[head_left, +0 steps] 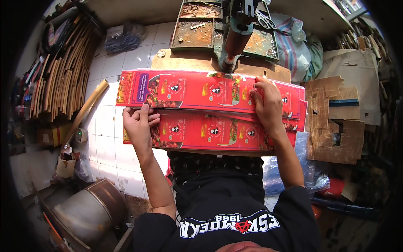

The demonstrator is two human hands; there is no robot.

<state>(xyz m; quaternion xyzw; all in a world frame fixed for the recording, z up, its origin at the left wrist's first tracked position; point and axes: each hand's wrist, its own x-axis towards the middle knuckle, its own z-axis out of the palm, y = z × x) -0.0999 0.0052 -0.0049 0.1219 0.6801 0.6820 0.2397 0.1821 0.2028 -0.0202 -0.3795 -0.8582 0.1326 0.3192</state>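
A long red printed cardboard strip (195, 89) lies crosswise under a metal press (237, 40), its far edge close to the post's foot. More red strips (193, 130) are stacked nearer my body, partly under it, and slightly fanned at the right end. My left hand (139, 125) holds the upper strip's near edge by its left end, thumb on top and fingers curled; the fingers overlap the lower stack. Bent over the upper strip's right part, my right hand (268, 103) grips it with thumb and fingertips close together. What lies under its palm is hidden.
Beyond the press sits a green compartment tray (195, 31) with small metal bits, and scissors (265, 20) lie at its right. A wooden board (168, 61) supports the strips. Cardboard stacks (63, 69) stand left, cut cardboard (336, 122) right, and a metal drum (92, 210) lower left.
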